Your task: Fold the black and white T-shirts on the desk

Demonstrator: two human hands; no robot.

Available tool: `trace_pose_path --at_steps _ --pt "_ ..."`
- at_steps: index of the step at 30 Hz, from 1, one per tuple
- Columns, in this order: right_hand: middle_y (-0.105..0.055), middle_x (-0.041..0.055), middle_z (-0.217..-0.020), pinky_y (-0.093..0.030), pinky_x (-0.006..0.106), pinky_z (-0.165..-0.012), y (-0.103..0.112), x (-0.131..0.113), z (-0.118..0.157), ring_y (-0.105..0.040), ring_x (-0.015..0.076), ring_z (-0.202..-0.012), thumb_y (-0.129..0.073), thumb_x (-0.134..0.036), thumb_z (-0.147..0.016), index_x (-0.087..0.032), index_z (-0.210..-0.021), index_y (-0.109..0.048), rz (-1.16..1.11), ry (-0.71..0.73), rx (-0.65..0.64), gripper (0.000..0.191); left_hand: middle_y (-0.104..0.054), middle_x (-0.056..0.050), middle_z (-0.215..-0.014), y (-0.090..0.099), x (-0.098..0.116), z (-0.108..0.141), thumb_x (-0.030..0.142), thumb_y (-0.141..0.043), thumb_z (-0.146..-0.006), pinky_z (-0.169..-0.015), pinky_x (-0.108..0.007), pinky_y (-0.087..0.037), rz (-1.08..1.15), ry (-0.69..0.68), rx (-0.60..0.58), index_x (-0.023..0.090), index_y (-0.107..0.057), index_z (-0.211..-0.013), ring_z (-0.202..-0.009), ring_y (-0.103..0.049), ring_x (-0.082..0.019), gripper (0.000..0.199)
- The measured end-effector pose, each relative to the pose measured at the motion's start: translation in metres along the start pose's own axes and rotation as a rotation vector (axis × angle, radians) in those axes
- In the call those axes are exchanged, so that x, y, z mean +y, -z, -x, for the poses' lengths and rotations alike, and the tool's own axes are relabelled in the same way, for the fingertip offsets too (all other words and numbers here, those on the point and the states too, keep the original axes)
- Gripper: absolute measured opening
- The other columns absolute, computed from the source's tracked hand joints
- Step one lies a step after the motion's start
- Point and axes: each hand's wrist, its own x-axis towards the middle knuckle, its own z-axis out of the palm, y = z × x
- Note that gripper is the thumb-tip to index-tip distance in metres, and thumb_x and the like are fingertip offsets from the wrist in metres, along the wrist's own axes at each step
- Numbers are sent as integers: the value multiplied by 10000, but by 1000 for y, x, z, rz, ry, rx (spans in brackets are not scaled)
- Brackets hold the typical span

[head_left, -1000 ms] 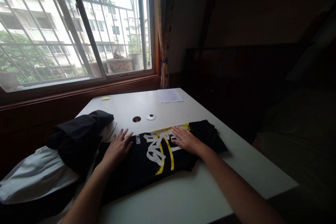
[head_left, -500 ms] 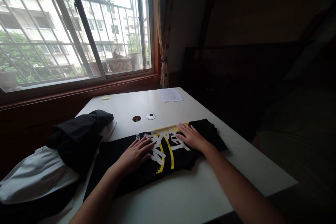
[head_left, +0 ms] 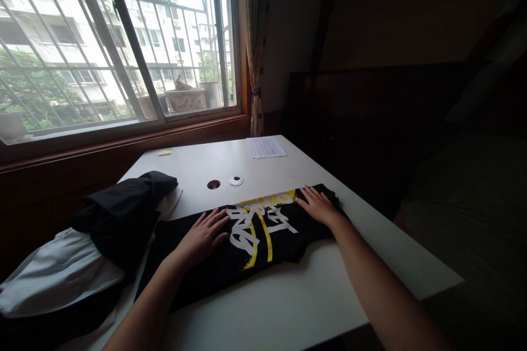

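A black T-shirt (head_left: 242,274) with a white and yellow print lies folded lengthwise across the white table (head_left: 313,296). My left hand (head_left: 200,237) rests flat on the shirt, just left of the print, with its fingers spread. Over on the right part of the shirt, beside the print's edge, my right hand (head_left: 318,205) also lies flat, fingers stretched out. Neither hand grips the cloth. My forearm covers some of the shirt's near left part.
A heap of black and light grey clothes (head_left: 123,219) lies at the table's left. Farther back are a cable hole (head_left: 213,185), its round white cover (head_left: 236,181), printed paper sheets (head_left: 265,147) and a yellow note (head_left: 165,152). A window (head_left: 123,38) stands behind.
My hands have slid apart over the shirt: the right one moved right off the print, the left one a little left. More of the print shows between them.
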Motion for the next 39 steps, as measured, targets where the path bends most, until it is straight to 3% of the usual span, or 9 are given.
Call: trace_pose_path --at_steps 4,16,22,28,31,34,37,39 --pt "-265 97 -1677 -204 468 -1248 -1 13 -3 -209 267 -1554 -241 -622 -999 -174 -1595 -343 -5 -37 35 753 -356 -7 -1641 2 -7 2 541 -430 -1032 -1267 -508 -202 -12 43 -3 351 -420 -1544 -1537 -282 -257 547" --pt "-298 86 -1666 -232 449 -1243 -9 19 -8 -251 259 -1541 -256 -555 -1014 -148 -1573 -384 4 -32 74 703 -325 -45 -1658 14 -32 12 512 -399 -1029 -1257 -497 -208 -41 222 -56 290 -411 -1561 -1547 -246 -276 576" --pt "-405 102 -1615 -271 431 -1227 -10 31 -13 -324 245 -1512 -299 -432 -1032 -154 -1499 -498 18 7 138 579 -423 -95 -1611 28 -57 33 506 -473 -972 -1206 -474 -336 -24 378 -22 235 -508 -1500 -1477 -398 -327 594" --pt "-470 69 -1576 -311 478 -1194 -4 51 -7 -407 245 -1457 -352 -327 -1033 -253 -1426 -574 -7 -59 222 458 -570 -142 -1476 39 -73 48 571 -528 -906 -1112 -478 -450 49 397 53 205 -616 -1387 -1317 -566 -367 611" --pt "-488 92 -1549 -415 474 -1106 6 65 2 -501 301 -1361 -412 -312 -1013 -271 -1397 -607 3 -174 282 433 -610 -143 -1410 41 -79 50 589 -524 -892 -1074 -473 -476 70 383 74 208 -634 -1363 -1261 -594 -357 616" --pt "-517 173 -1479 -495 521 -969 18 77 11 -541 397 -1280 -495 -452 -981 -264 -1433 -574 2 -415 307 496 -613 -154 -1377 39 -85 50 589 -525 -880 -1070 -480 -469 69 376 98 198 -650 -1342 -1249 -586 -354 618" --pt "-593 268 -1321 -525 522 -876 26 86 14 -588 439 -1203 -556 -585 -919 -156 -1399 -592 -31 -574 260 645 -608 -167 -1352 37 -90 51 582 -522 -876 -1051 -489 -476 57 395 116 182 -659 -1335 -1232 -583 -361 623" --pt "-665 278 -1166 -543 479 -822 29 90 11 -651 415 -1103 -571 -593 -901 -83 -1292 -654 -76 -586 173 648 -613 -171 -1328 35 -92 51 584 -527 -871 -1039 -493 -479 56 395 137 170 -660 -1335 -1209 -589 -363 635"
